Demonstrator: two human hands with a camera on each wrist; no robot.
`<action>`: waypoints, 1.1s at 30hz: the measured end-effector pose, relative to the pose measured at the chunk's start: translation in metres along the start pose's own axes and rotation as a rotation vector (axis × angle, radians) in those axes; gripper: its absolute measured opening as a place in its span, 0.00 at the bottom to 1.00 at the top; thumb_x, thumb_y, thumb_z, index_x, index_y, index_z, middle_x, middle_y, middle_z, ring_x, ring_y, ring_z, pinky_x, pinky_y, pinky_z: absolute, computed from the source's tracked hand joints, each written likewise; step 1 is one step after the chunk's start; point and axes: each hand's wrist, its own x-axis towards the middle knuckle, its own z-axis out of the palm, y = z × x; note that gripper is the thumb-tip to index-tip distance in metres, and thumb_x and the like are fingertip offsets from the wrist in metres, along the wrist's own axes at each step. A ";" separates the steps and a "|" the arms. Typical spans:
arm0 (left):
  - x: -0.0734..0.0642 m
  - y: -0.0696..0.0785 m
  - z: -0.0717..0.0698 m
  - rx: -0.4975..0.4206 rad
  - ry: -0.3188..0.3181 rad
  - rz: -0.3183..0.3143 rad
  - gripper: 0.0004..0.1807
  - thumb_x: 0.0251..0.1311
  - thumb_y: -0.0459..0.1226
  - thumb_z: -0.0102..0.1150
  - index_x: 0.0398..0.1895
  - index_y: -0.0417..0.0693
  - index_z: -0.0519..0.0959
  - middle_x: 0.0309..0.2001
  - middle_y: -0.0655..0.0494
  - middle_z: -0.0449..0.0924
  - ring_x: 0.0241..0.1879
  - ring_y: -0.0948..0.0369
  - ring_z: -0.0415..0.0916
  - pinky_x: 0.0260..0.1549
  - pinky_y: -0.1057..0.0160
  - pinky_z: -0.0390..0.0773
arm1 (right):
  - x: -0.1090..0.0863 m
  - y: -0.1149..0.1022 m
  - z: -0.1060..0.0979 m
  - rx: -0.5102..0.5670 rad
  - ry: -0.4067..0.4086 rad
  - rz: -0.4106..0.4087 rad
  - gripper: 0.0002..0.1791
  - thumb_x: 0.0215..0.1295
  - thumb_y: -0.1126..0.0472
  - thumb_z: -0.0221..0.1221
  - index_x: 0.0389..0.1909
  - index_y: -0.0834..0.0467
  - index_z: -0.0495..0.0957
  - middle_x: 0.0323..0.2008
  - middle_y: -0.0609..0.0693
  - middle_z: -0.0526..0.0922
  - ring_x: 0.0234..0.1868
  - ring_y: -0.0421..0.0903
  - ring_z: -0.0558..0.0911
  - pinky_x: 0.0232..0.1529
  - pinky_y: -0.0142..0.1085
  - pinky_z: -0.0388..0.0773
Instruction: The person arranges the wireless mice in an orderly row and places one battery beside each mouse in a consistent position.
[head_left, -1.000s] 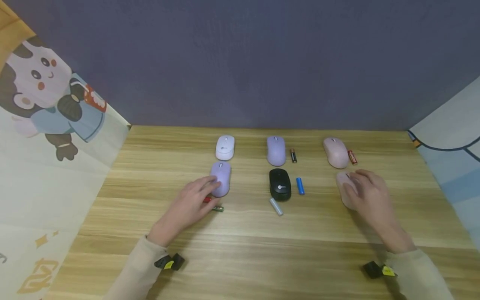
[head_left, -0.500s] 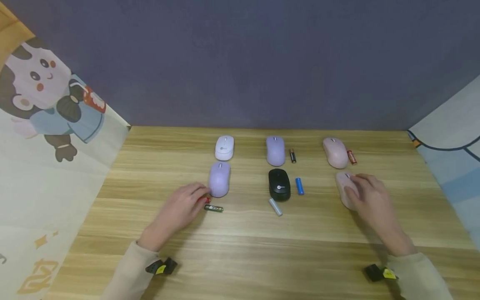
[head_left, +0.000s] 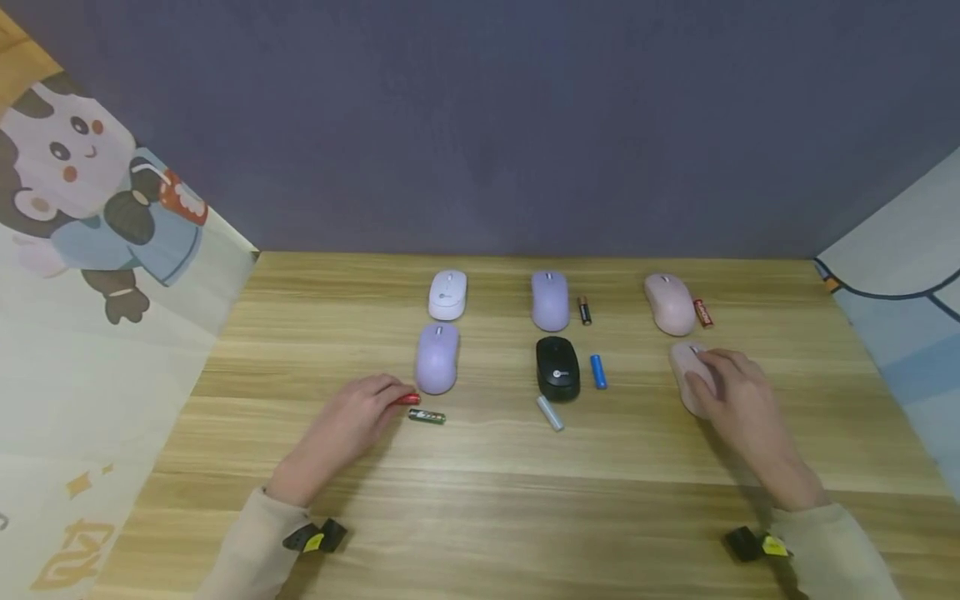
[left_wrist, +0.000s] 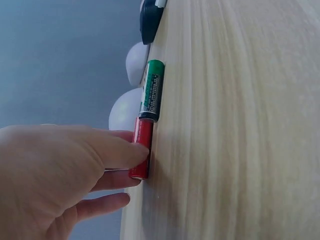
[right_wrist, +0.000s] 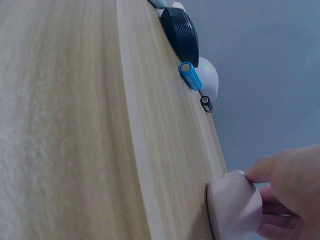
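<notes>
In the head view my left hand (head_left: 345, 425) pinches a red battery (head_left: 408, 399) between thumb and fingers. The left wrist view shows the thumb lying along that battery's side. A green battery (head_left: 427, 416) lies just beyond it, and a purple mouse (head_left: 437, 362) sits right behind the pair. My right hand (head_left: 746, 408) grips a pale pink mouse (head_left: 686, 379) on the table. The right wrist view has the thumb at one end of this mouse (right_wrist: 232, 207), the other fingers on its far side, partly hidden.
A white mouse (head_left: 447, 295), another purple mouse (head_left: 551, 302) and another pink mouse (head_left: 671, 306) line the back. A black mouse (head_left: 558, 368) stands mid-table, near a blue battery (head_left: 598, 372) and a silver battery (head_left: 551, 413). The wall (head_left: 510, 133) rises behind the table.
My left hand has left the purple mouse, moved back towards the lower left and taken hold of the red battery. My right hand stays on the pale pink mouse.
</notes>
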 end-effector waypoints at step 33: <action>0.016 0.000 -0.020 0.112 0.079 0.167 0.13 0.55 0.29 0.76 0.44 0.39 0.87 0.37 0.51 0.84 0.36 0.55 0.82 0.38 0.57 0.86 | -0.001 -0.003 -0.001 0.000 -0.013 0.023 0.19 0.64 0.69 0.67 0.53 0.75 0.78 0.52 0.72 0.79 0.54 0.70 0.77 0.52 0.66 0.74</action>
